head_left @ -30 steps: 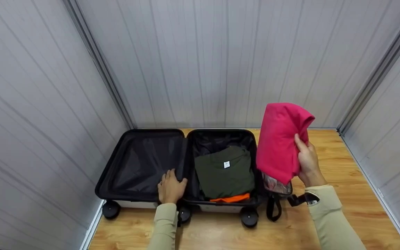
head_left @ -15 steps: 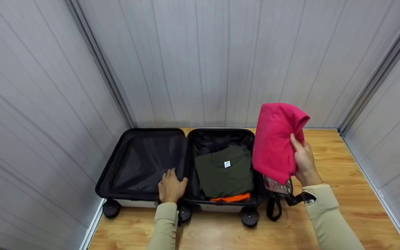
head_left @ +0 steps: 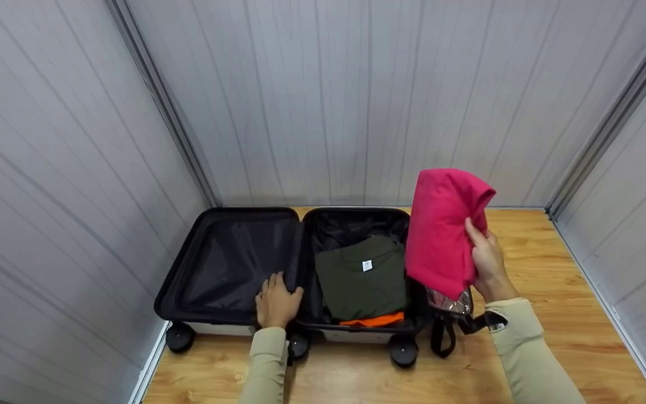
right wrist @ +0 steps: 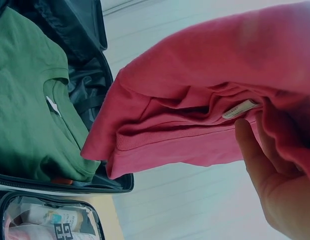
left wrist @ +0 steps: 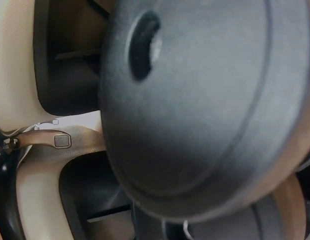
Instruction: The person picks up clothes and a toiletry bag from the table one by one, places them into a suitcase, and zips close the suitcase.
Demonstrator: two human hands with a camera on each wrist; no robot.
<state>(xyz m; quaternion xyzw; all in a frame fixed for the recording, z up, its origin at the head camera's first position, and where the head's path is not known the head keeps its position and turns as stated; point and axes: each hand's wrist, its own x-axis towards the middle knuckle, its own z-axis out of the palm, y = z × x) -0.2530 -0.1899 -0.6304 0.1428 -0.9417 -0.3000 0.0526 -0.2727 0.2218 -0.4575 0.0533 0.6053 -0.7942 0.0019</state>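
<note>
My right hand (head_left: pixel 489 262) holds a folded pink T-shirt (head_left: pixel 441 233) up in the air, just right of the suitcase, pinching its right edge. In the right wrist view a small label (right wrist: pixel 240 109) shows inside the shirt's folds. An open suitcase (head_left: pixel 243 211) lies on the floor. My left hand (head_left: pixel 278 302) rests on its left half near the hinge, fingers loosely spread. A folded dark green T-shirt (head_left: pixel 359 283) with a white tag lies in the right half, over something orange (head_left: pixel 373 320). The left wrist view shows mostly a black suitcase wheel (left wrist: pixel 195 100).
A clear-sided toiletry bag (head_left: pixel 451 304) with a black strap (head_left: pixel 441 339) stands against the suitcase's right side, partly hidden by the pink shirt. Pale panel walls (head_left: pixel 345 101) rise behind and on both sides. Wood flooring (head_left: pixel 570 314) extends to the right.
My right hand has shifted a little to the left with the pink T-shirt, toward the suitcase's right half. The left hand has stayed in place.
</note>
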